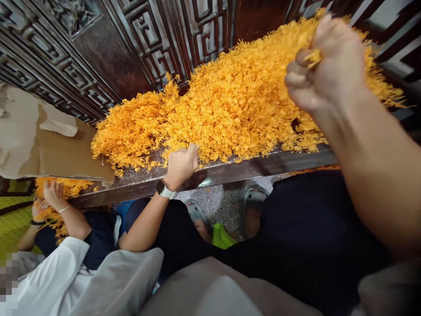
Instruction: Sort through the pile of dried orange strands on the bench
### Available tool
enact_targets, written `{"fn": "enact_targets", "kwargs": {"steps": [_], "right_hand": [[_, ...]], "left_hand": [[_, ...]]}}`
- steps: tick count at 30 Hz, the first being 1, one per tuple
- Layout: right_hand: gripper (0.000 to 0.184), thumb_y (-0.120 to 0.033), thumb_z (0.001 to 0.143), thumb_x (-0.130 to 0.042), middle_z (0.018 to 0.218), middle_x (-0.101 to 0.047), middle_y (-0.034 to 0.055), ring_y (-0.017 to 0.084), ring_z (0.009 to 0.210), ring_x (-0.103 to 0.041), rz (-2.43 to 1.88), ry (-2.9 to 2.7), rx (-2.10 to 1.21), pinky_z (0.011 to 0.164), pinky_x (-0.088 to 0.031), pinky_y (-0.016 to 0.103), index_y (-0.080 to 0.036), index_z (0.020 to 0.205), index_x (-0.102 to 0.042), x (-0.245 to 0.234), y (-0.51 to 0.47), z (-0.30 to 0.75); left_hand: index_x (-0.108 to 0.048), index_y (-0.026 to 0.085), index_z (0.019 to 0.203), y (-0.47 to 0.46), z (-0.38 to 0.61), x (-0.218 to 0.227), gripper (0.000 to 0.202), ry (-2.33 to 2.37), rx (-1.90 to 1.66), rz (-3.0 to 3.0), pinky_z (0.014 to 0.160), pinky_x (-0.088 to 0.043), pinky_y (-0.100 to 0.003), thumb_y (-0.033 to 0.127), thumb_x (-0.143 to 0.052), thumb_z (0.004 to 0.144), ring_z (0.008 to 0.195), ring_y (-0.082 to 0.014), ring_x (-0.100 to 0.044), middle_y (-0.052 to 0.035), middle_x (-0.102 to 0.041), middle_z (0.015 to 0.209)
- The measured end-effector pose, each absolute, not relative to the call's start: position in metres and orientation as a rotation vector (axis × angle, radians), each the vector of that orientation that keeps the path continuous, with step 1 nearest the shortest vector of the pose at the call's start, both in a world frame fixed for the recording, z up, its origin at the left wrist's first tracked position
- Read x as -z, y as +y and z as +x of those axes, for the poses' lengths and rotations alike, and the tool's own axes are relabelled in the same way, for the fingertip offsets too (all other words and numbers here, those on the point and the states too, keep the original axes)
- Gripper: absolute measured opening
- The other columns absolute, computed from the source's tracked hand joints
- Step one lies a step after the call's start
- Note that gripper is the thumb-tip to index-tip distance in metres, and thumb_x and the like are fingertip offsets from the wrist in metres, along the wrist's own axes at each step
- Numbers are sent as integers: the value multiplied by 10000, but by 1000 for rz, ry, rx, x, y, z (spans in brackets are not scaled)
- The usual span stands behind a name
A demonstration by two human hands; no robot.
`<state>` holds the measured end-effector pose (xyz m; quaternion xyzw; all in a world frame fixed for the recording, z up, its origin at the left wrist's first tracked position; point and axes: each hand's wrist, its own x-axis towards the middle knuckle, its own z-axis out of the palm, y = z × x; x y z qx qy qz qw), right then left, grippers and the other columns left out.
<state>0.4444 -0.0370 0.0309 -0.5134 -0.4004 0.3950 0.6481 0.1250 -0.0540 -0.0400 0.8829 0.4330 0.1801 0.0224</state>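
A big heap of thin orange strands (237, 101) covers a dark wooden table (230, 169). My right hand (329, 66) is raised over the heap's right side, close to the camera. It is closed in a fist round a clump of the strands, some poking out between the fingers. My left hand (180, 164), with a watch on its wrist, rests at the near edge of the heap. Its fingers are curled shut into the strands there.
Carved dark wood panels (131, 48) stand behind the table. Torn brown cardboard (49, 149) lies at the left end. At the lower left another person in a white sleeve (62, 267) handles more orange strands with both hands (49, 197). Black trousers and sandalled feet (251, 204) show below the table.
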Motion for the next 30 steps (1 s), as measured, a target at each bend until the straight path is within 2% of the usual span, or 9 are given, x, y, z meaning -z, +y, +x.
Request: {"fn": "enact_targets", "kwargs": {"steps": [3, 5, 9, 13, 15, 17, 21, 25, 30], "right_hand": [[383, -346, 928, -726, 671, -289, -64, 60, 546, -199, -1116, -860, -1158, 549, -99, 350, -260, 769, -388, -25, -44, 456], [336, -318, 900, -781, 648, -349, -61, 52, 539, -274, -1110, -964, -1361, 527, -98, 330, -250, 789, -472, -20, -51, 447], [402, -408, 821, -881, 653, -455, -48, 63, 531, -360, -970, -1067, -1562, 454, -96, 248, -225, 828, -523, -15, -60, 421], [381, -433, 897, -831, 689, -451, -33, 82, 558, -368, -877, -1062, -1650, 437, -141, 219, -228, 854, -513, -12, -68, 393], [371, -444, 924, -806, 711, -450, -29, 85, 565, -349, -833, -1053, -1684, 442, -173, 221, -230, 868, -508, -9, -74, 375], [395, -487, 915, -808, 721, -451, -33, 82, 558, -320, -810, -1049, -1698, 435, -188, 224, -231, 875, -509, -4, -79, 357], [455, -588, 891, -799, 721, -430, -45, 72, 538, -284, -842, -1055, -1655, 418, -206, 219, -226, 872, -522, 7, -83, 332], [477, -611, 892, -789, 677, -404, -58, 75, 540, -286, -798, -1083, -1695, 422, -224, 206, -225, 856, -510, 13, -80, 326], [473, -561, 894, -813, 614, -398, -88, 54, 489, -277, -565, -1112, -1822, 430, -205, 191, -223, 858, -483, 10, -80, 329]], "left_hand": [[-588, 206, 797, -50, 120, 44, 280, 1355, -587, 2700, 570, -120, -342, 310, -521, 1049, 492, -143, -308, 12, -421, 555], [-595, 207, 800, -48, 122, 41, 300, 1345, -664, 2634, 562, -130, -337, 345, -528, 1057, 486, -139, -296, 22, -403, 549], [-633, 212, 858, -43, 135, 32, 400, 1199, -944, 2118, 532, -215, -305, 532, -523, 1071, 490, -127, -355, 33, -412, 569], [-695, 219, 949, -44, 151, 31, 429, 962, -1061, 1523, 481, -235, -268, 645, -733, 912, 512, -94, -365, 26, -500, 658], [-713, 220, 977, -50, 159, 31, 434, 902, -1052, 1363, 465, -218, -255, 617, -825, 841, 508, -72, -336, 24, -542, 701], [-686, 211, 916, -58, 166, 30, 423, 853, -1034, 1238, 455, -215, -242, 585, -858, 819, 497, -54, -306, 34, -543, 699], [-562, 199, 770, -68, 174, 29, 480, 821, -1099, 1086, 454, -259, -215, 534, -905, 785, 480, -41, -297, 78, -445, 617], [-517, 193, 742, -65, 171, 29, 497, 828, -1134, 1022, 460, -293, -201, 513, -890, 818, 478, -39, -323, 83, -410, 603], [-476, 183, 699, -59, 158, 19, 485, 763, -1038, 980, 476, -330, -183, 391, -885, 855, 483, -33, -358, 68, -430, 603]]}}
